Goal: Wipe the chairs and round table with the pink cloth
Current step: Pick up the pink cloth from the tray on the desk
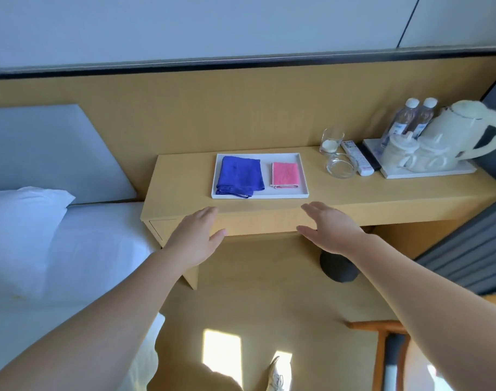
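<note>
Facing the bed (58, 249) on our left and the wooden desk (354, 198) beside it, we hold both arms out at the desk's front edge: our left hand (196, 238) and our right hand (331, 230) are empty, fingers straight, palms down. On the desk top just beyond the hands sits a white tray (280, 158), well apart from the kettle (461, 128) at the far right; inside it a folded blue cloth (239, 174) fills the left half and the smaller folded pink cloth (285, 173) lies flat in the right half, touched by neither hand
</note>
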Demonstrator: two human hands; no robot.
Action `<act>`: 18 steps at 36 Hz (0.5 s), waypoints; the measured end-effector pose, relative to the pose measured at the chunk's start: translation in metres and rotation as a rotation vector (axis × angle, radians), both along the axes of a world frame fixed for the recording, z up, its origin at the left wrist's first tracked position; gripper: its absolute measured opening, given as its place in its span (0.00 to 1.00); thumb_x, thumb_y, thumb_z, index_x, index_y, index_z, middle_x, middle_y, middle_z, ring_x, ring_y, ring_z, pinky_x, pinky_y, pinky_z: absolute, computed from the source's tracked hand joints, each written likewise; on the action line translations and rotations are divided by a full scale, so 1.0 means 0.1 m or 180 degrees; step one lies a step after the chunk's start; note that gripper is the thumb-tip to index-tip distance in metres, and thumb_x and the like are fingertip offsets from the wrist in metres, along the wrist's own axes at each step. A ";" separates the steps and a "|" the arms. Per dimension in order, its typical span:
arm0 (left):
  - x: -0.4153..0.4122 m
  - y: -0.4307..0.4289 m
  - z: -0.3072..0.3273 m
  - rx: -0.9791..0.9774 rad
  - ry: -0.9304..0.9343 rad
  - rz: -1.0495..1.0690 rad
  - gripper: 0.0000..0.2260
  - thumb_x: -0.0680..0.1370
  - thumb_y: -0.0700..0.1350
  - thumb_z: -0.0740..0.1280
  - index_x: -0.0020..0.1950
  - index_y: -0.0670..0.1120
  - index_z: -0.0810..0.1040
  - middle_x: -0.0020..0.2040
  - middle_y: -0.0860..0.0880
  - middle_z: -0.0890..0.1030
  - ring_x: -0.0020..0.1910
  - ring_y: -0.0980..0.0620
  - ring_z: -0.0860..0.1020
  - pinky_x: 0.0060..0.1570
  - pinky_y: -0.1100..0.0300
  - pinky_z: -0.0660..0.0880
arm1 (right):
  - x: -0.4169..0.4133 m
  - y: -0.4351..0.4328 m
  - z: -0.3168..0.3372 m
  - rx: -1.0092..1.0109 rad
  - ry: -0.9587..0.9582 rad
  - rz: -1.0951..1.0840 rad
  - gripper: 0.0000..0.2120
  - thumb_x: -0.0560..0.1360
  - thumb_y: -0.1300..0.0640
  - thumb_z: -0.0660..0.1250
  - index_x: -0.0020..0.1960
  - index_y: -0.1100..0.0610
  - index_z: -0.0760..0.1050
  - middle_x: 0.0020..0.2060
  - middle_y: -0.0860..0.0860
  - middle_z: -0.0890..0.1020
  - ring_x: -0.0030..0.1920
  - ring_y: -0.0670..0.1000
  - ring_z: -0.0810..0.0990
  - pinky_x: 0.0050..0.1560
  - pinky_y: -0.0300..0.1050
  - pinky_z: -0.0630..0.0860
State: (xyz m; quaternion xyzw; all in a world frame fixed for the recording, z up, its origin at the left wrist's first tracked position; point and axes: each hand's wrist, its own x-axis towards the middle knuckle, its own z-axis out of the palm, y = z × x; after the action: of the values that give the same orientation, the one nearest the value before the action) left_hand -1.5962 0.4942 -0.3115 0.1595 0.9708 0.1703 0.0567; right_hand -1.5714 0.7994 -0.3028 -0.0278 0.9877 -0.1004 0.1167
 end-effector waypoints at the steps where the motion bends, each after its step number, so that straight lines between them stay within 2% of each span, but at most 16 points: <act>1: -0.06 0.03 -0.01 0.0005 0.0004 0.0014 0.26 0.80 0.55 0.60 0.74 0.45 0.61 0.72 0.48 0.67 0.69 0.47 0.67 0.65 0.52 0.67 | -0.09 0.04 -0.02 -0.0002 -0.0009 0.0024 0.30 0.80 0.40 0.58 0.77 0.51 0.58 0.75 0.51 0.63 0.69 0.55 0.70 0.65 0.49 0.71; 5: -0.23 0.12 -0.05 0.0011 -0.0058 0.0107 0.25 0.80 0.55 0.59 0.73 0.45 0.62 0.72 0.48 0.67 0.68 0.47 0.67 0.65 0.52 0.67 | -0.35 0.14 -0.09 -0.0017 -0.0099 0.0094 0.30 0.80 0.40 0.58 0.77 0.52 0.58 0.75 0.51 0.63 0.69 0.55 0.70 0.64 0.48 0.69; 10: -0.49 0.19 -0.09 0.0000 -0.0070 0.0149 0.24 0.80 0.55 0.59 0.72 0.45 0.63 0.68 0.48 0.70 0.65 0.47 0.69 0.62 0.53 0.69 | -0.62 0.15 -0.15 0.0016 -0.0162 0.0207 0.28 0.80 0.41 0.58 0.75 0.54 0.61 0.71 0.52 0.68 0.65 0.56 0.72 0.60 0.47 0.70; 18: -1.00 0.29 -0.18 -0.0060 -0.0135 0.0013 0.26 0.80 0.55 0.59 0.74 0.45 0.60 0.73 0.49 0.65 0.69 0.47 0.65 0.65 0.54 0.66 | -1.06 0.09 -0.23 -0.0007 -0.0229 0.0198 0.28 0.80 0.42 0.59 0.75 0.54 0.62 0.71 0.53 0.68 0.67 0.57 0.71 0.65 0.49 0.69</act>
State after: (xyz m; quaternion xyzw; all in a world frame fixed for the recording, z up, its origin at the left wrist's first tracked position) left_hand -1.6965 0.5230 -0.3292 0.1532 0.9712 0.1646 0.0784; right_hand -1.6777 0.8086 -0.3257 -0.0550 0.9814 -0.0987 0.1552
